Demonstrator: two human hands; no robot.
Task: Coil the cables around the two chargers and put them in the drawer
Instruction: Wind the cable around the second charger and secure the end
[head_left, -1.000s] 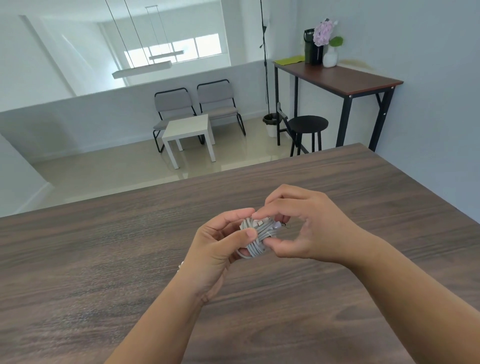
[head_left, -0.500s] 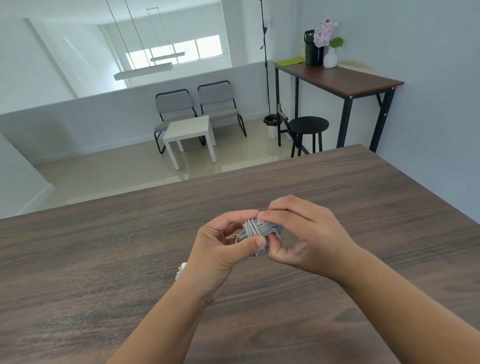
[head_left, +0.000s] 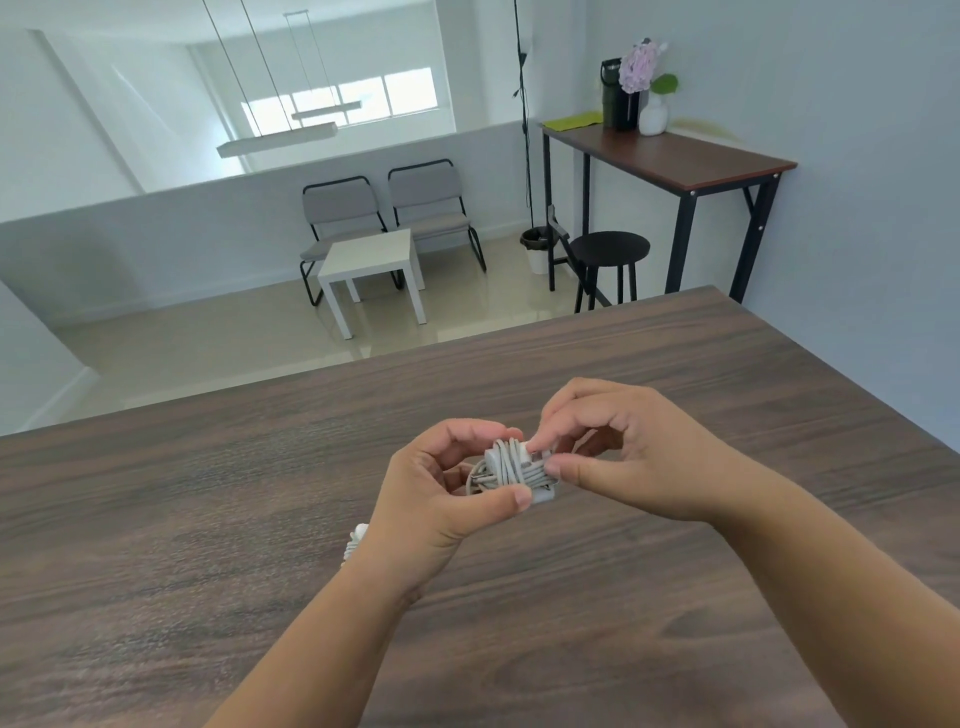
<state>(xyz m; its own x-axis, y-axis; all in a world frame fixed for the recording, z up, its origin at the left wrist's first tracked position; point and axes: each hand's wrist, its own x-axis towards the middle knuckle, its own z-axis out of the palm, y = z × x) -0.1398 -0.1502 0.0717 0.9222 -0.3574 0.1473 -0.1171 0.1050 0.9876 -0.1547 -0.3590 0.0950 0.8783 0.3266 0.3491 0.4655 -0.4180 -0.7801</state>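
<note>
Charger (head_left: 511, 470) above desk (head_left: 208, 519), cable wound round it. Left hand (head_left: 441, 499) grips block; right hand (head_left: 628, 457) fingers pinch cable end. Light, rigid block; springy cable. Hold across coils.

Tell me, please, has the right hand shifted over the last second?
Barely. The right hand still pinches the cable end on the charger, over the same patch of the wooden table; only its fingers have reworked.
</note>
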